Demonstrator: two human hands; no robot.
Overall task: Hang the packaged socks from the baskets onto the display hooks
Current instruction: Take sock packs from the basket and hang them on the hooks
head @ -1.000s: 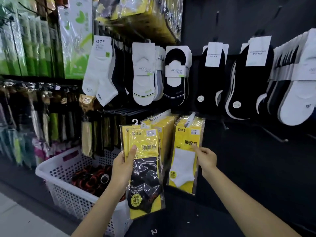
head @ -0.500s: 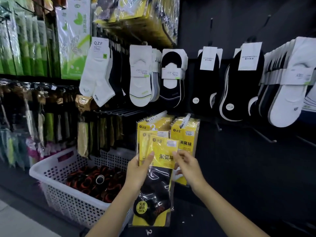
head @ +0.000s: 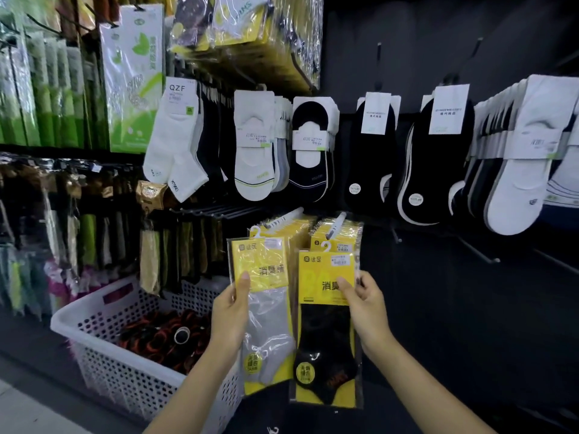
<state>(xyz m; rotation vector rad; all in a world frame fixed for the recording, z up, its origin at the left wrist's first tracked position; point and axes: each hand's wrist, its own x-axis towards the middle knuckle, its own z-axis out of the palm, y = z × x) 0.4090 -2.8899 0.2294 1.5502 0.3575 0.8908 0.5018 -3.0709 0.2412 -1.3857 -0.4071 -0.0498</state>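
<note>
Grey-sock pack [head: 270, 327] pinched in left grip [head: 230, 311]; black-sock pack [head: 326, 343] pinched in right grip [head: 365, 303].

1. A white QZF sock pair [head: 175, 136] is hung well above the left hand [head: 230, 311].
2. Black no-show socks [head: 371, 158] with white cards are displayed high above the right hand [head: 365, 303].
3. Green-and-white packs [head: 134, 79] are seen far up-left of the left hand.
4. A gold packet [head: 152, 195] is hung nearer, above-left of that hand.
5. Pale floor [head: 18, 411] is seen low, far to its left.
</note>
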